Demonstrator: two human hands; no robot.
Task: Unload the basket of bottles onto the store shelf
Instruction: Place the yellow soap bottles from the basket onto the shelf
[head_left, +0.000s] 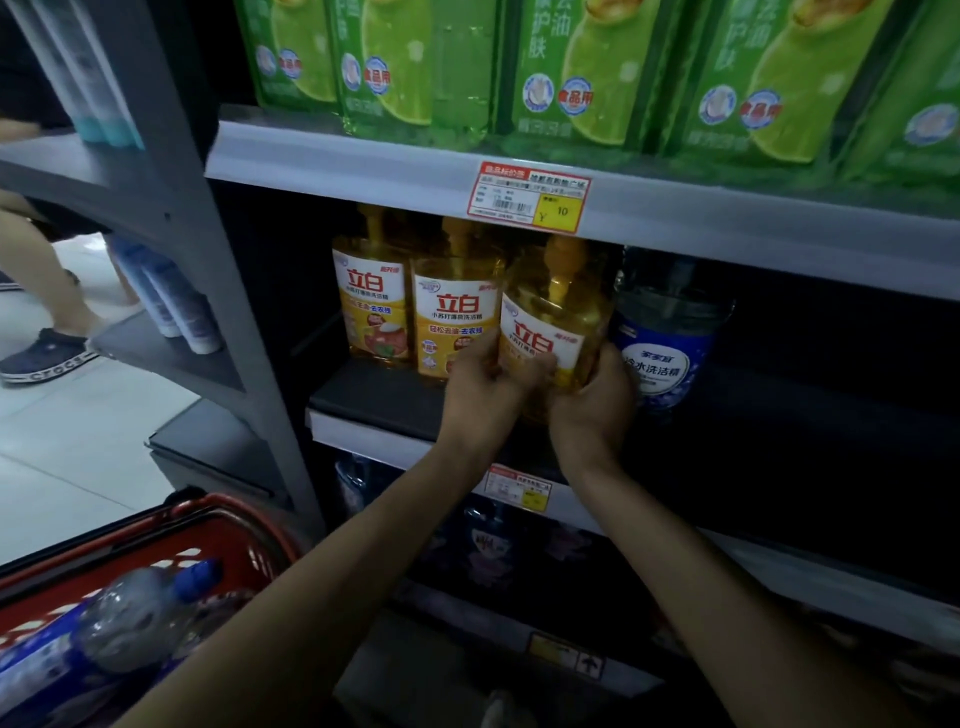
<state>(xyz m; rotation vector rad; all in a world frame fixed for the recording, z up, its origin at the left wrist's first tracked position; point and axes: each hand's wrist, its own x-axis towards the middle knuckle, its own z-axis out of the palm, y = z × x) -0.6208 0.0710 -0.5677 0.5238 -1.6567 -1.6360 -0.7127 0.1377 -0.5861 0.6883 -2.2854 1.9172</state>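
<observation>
Both of your hands hold the yellow bottle (556, 317) low on its body: the left hand (485, 382) has its fingers curled around the left side of the label, and the right hand (592, 400) closes its grip around the lower right side. The bottle is at the middle shelf (374, 395), tilted, in the gap between the second yellow bottle (457, 317) and the blue-labelled bottle (670, 332). Your hands hide its base, so I cannot tell if it already stands on the shelf. The gap looks narrow, and this is the main risk. If you push the bottle in while it leans, its shoulder can press on the blue-labelled bottle or knock the yellow neighbour, and one of them may tip backward or slide off the front edge. Your own knuckles can also get caught between the bottles when you let go. The pump head is close under the upper shelf edge (363, 166), so if you lift it to correct the position, it may hit there. Make it upright first, then release one hand at a time. The red basket (228, 519) at your lower left has one more clear bottle (135, 608) lying inside, so the work is not finished.
</observation>
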